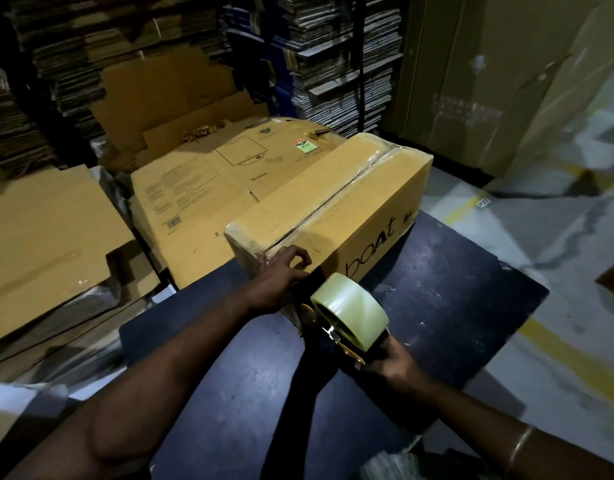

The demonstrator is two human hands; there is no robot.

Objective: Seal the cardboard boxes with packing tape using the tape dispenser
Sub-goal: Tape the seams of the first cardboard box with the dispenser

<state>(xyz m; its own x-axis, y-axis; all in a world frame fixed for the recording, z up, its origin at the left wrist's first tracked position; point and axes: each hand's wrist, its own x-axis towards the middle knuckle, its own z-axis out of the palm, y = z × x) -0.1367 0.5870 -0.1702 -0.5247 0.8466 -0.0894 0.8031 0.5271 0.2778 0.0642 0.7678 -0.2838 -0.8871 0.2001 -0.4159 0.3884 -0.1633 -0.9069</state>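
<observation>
A long closed cardboard box [336,206] printed "boAt" lies on a dark blue table [437,306], with clear tape along its top seam. A tape dispenser [347,320] with a large roll of clear tape sits at the box's near end. My right hand [390,363] grips the dispenser's handle from below. My left hand [281,282] rests against the box's near end face, its fingers curled at the tape end near the seam; whether they pinch the tape I cannot tell.
Flattened cardboard boxes [201,188] lie in a pile behind and left of the table. Tall stacks of flat cartons [343,64] stand at the back. Large upright cartons [489,81] are at the right, above a grey floor [558,323] with yellow lines.
</observation>
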